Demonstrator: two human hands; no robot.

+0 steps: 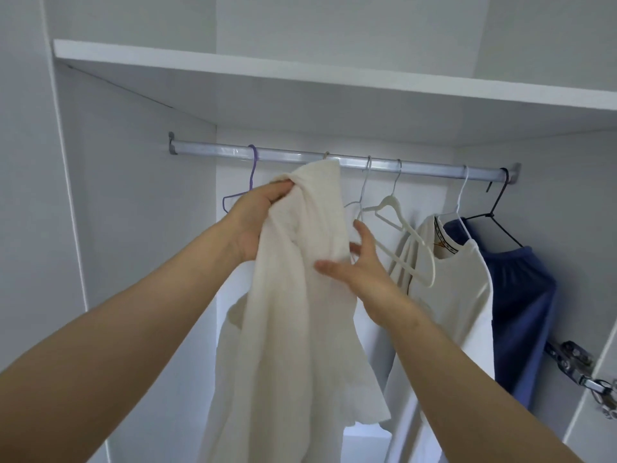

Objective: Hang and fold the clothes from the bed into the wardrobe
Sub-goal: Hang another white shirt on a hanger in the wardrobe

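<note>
Six hangers point(400, 225) hang on one rail point(213, 151). Three garments point(293, 312) are in view: two white, one blue. One shelf point(300, 75) sits above.

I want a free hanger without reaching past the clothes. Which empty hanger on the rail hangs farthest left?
The purple wire hanger, left of the white garment that the left hand grips. The other empty hangers, a thin white wire one and a cream one, hang right of it.
</note>
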